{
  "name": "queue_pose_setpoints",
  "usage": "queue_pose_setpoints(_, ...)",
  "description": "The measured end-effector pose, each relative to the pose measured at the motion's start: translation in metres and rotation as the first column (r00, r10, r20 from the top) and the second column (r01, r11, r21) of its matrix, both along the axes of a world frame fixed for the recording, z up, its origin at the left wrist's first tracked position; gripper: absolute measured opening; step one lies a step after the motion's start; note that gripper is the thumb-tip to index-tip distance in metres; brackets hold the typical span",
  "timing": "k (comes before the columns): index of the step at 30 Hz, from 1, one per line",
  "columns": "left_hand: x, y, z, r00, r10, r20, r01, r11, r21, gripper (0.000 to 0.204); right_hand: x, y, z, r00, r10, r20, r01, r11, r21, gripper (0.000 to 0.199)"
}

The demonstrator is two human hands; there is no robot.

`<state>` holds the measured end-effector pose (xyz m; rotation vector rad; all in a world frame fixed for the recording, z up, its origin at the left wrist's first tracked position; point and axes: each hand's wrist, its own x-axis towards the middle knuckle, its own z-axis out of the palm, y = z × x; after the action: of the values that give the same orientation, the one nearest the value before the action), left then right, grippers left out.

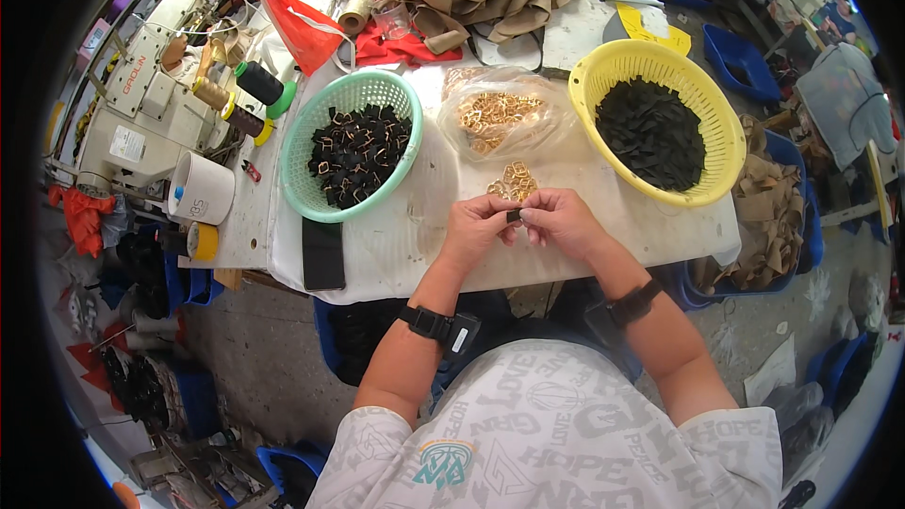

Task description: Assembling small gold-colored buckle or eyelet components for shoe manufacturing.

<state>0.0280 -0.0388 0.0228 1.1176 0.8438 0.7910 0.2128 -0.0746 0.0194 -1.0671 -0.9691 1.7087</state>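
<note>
Hands meet near the tabletop's front edge: left hand (478,226) and right hand (556,220) both pinch one small black piece (513,216), just below gold rings (514,181).

Not much packaging around me: a clear plastic bag (500,118) of gold rings sits between the two baskets, there's a white rectangular label (125,143) on the sewing machine at my left, and a dark phone (323,254) lying screen-off near the surface's front edge.

Bag of rings (497,113) between two baskets (350,145).
</note>
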Motion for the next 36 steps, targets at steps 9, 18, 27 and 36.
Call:
queue_pose_setpoints(9, -0.003, -0.002, 0.001, 0.980, 0.009, 0.200, 0.015, 0.993, -0.119, 0.031, -0.003, -0.005, 0.007, 0.993, -0.089, 0.072, 0.088, 0.996, 0.016, 0.006)
queue_pose_setpoints(18, 0.000, -0.006, -0.004, 0.994, 0.074, 0.085, -0.077, 0.996, 0.036, 0.006, -0.004, -0.009, 0.003, 0.990, -0.141, 0.024, 0.140, 0.989, 0.040, 0.004)
queue_pose_setpoints(27, 0.001, -0.005, -0.004, 0.997, 0.052, 0.051, -0.054, 0.997, 0.050, 0.004, -0.010, -0.015, 0.001, 0.971, -0.210, 0.112, 0.194, 0.971, 0.142, 0.003)
queue_pose_setpoints(36, 0.015, -0.016, -0.006, 0.987, 0.153, -0.058, -0.144, 0.980, 0.138, 0.008, -0.019, -0.020, -0.005, 0.905, -0.321, 0.278, 0.217, 0.912, 0.349, 0.003)
